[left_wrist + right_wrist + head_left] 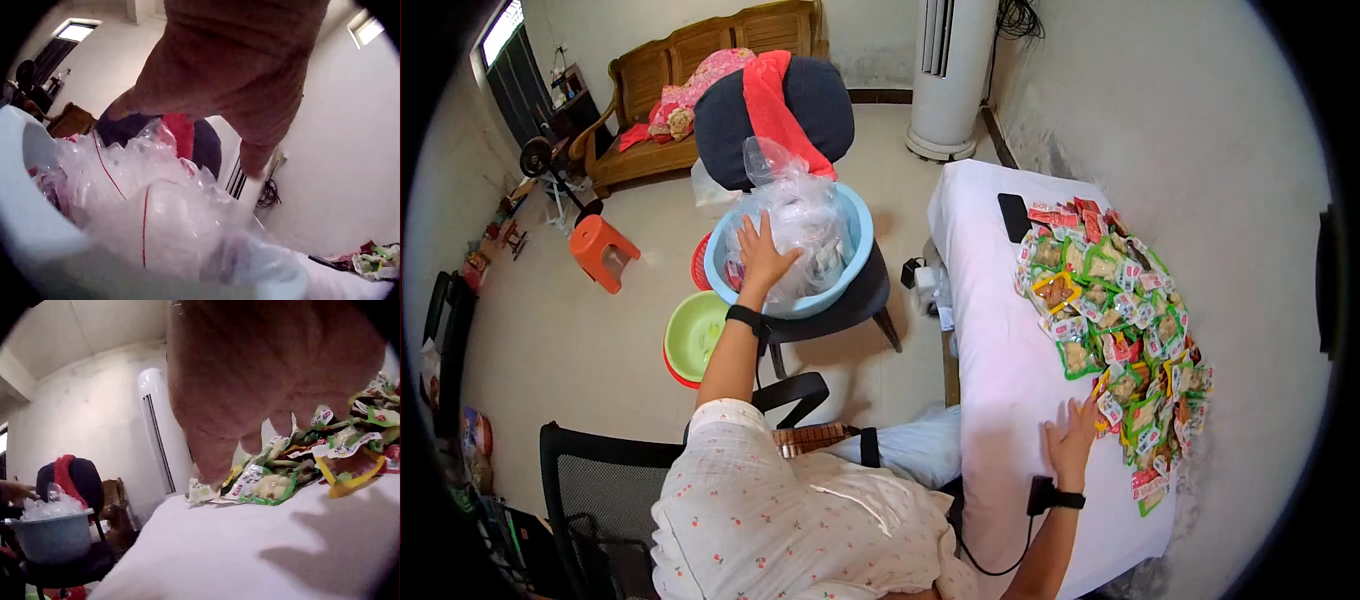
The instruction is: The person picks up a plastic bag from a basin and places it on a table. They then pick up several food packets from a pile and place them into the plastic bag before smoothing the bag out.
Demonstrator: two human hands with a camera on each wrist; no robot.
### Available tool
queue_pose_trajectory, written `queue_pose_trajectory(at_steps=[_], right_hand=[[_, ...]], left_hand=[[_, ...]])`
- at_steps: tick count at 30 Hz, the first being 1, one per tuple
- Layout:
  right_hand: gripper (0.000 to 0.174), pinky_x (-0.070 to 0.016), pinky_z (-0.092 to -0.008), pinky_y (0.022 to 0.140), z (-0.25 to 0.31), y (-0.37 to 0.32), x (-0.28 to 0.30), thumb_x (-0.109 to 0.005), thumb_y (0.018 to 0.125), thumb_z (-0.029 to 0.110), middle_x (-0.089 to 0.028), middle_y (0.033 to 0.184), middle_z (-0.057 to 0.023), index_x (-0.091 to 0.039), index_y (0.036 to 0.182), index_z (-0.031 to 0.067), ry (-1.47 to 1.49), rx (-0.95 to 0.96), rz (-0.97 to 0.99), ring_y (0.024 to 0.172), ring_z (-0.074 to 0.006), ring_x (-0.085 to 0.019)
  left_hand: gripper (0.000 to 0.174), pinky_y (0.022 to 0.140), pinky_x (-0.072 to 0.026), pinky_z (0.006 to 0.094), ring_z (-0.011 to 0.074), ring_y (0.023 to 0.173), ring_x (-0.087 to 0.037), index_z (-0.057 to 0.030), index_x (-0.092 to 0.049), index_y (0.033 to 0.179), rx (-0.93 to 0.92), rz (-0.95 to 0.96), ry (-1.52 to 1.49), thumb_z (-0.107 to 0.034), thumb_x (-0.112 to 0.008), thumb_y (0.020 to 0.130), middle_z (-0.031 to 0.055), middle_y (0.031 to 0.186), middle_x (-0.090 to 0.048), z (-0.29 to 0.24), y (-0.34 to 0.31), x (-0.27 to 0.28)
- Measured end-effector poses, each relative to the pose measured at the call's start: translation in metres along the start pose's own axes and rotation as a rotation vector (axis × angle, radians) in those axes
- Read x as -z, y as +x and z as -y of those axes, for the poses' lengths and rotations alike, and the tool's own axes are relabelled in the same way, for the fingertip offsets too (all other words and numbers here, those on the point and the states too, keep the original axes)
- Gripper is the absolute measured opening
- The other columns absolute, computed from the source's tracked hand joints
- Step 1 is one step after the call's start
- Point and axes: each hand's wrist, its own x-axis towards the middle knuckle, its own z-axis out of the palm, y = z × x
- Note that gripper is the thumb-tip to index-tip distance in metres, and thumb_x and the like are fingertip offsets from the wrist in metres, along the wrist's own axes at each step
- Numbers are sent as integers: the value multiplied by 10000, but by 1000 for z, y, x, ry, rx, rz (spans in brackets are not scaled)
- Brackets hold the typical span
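Over the light blue basin (pixel 863 232) my left hand (pixel 765 262) is spread, its fingers above a heap of clear plastic bags (pixel 815 225). The left wrist view shows a gap between this hand (pixel 231 69) and the bags (pixel 169 219), some with red seal lines. On the white-covered table (pixel 1000 330), my right hand (pixel 1072 440) is beside a large pile of small sealed food packets (pixel 1120 320). Its loosely extended fingers come right up to the nearest packets (pixel 269 484) in the right wrist view, and nothing shows gripped.
The basin stands on a dark chair (pixel 865 300) with a red cloth (pixel 775 100) over its back. A black phone (pixel 1014 218) lies by the packets. Green basin (pixel 695 335) and orange stool (pixel 603 250) are on the floor. A wall (pixel 1250 250) borders the table's right side.
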Motion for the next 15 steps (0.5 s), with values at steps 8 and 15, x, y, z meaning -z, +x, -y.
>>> queue_pose_trajectory(at_steps=[8,15], right_hand=[[565,-220,-494,1066,16,-81,-5,-661,744,192,-291,1381,-318,-481,1241,-8,92,-120,125,1315,-448,-230],[456,-265,-443,1061,7,-126,-3,-644,768,136,-364,1347,-297,-535,1174,-43,111,-367,-57,1285,-416,-312]], left_hand=[[1035,985,-241,641,478,1334,-119,-186,-218,1427,-63,31,14,-386,-804,597,221,1483,-88,-27,90,5],[919,981,-316,594,418,1328,-213,-173,-298,1385,-405,70,468,-288,-786,614,182,1440,-268,-45,127,-47]])
